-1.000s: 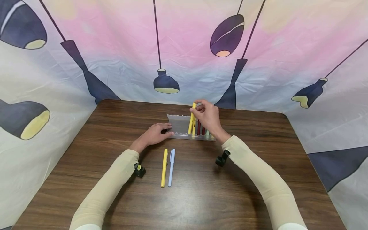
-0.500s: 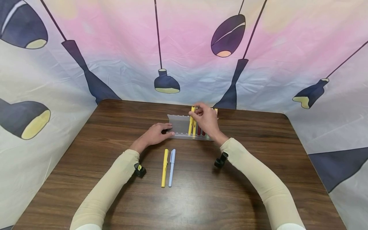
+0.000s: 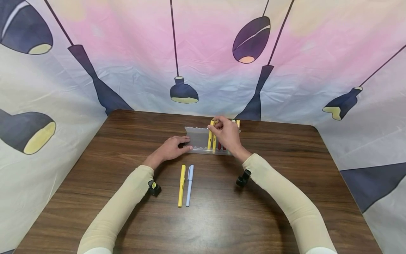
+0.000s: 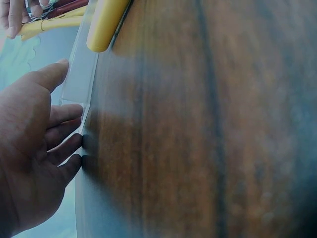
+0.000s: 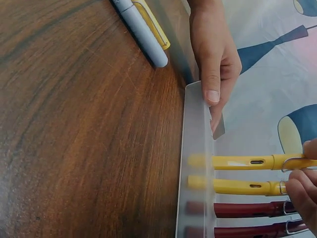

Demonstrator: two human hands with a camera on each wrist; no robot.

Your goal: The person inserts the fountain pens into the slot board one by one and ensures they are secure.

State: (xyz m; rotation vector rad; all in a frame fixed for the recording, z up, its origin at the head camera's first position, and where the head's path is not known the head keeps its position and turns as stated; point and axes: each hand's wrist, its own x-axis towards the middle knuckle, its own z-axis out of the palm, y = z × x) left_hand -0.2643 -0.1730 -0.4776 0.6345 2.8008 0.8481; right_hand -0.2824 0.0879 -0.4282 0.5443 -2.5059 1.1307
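Note:
My right hand pinches a yellow pen near its clip end. In the right wrist view, that yellow pen has its lower end behind the frosted lip of a clear pen rack, in line beside a second yellow pen. Two dark red pens follow in the same row. My left hand holds the rack's left end, thumb at the front lip and fingers behind it; in the left wrist view, the left hand's fingertips are right at the rack's end.
Nearer on the wooden table, a yellow pen and a light blue pen lie side by side. More pen tops show behind the right hand. A printed cloth hangs behind the table.
The right hand has lowered the yellow pen into the rack, and the pen stands straighter, lined up with the one beside it. The left hand has stayed at the rack's end.

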